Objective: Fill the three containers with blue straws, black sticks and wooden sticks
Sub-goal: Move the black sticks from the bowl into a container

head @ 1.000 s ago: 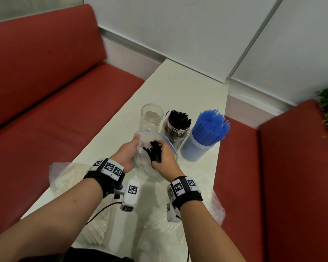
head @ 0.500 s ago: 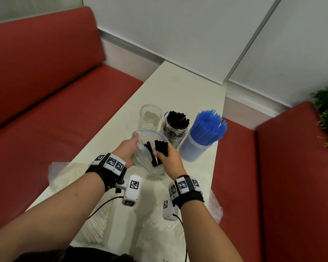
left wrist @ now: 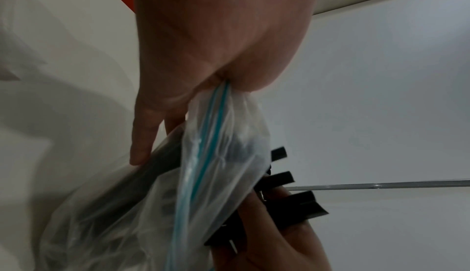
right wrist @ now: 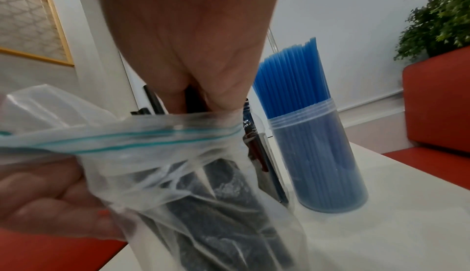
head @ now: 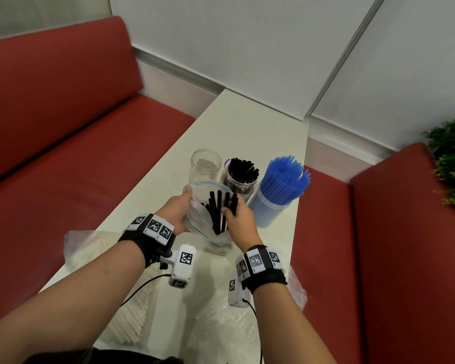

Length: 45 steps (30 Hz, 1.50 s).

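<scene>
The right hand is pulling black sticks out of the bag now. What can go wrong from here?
1. The right hand pinches several fanned black sticks; one may slip out and fall.
2. The left hand holds the bag only by its rim, so it may sag or snag the sticks.
3. The black jar looks almost full and stands close beside the blue straws; pushing more in could knock it.

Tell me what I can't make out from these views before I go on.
- Right hand fingers: head view hides them behind the black sticks; right wrist view hides them behind the palm and the zip bag rim.
- How many sticks remain in the bag: crumpled plastic blurs them in both wrist views.
- Middle jar: how full it is cannot be told; the bag covers its lower part.
- White sticks near the table edge: material unclear under plastic and the left arm.
</scene>
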Available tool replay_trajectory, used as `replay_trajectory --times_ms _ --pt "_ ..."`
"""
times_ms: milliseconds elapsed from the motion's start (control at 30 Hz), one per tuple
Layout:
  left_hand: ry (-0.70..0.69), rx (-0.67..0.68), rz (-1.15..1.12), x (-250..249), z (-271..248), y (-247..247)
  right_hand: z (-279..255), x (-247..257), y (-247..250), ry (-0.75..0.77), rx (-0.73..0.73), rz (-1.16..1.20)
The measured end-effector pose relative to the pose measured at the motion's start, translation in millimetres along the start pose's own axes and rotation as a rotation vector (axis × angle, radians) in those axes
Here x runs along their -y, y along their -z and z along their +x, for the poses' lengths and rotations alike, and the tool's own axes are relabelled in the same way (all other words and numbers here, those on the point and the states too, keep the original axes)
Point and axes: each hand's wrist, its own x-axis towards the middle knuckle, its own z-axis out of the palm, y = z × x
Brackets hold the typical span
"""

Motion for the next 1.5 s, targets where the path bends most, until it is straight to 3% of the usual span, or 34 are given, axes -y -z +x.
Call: replay_trajectory --times_ms 300,567,833,1300,1500 --pt "0.004 0.022 -0.003 1 6 6 10 28 15 -0.021 0.041 0.008" --pt "0.026 0.013 0.008 2 14 13 54 104 94 0.079 -0.023 0.402" --pt "0.032 0.003 0.011 5 19 17 107 123 121 0.118 -0.077 0.318" --pt "0.048 -0.009 -0.002 12 30 24 114 118 105 0.191 -0.154 0.247" --pt "0.049 0.000 -0.012 13 31 25 113 118 104 0.218 -0.258 0.287"
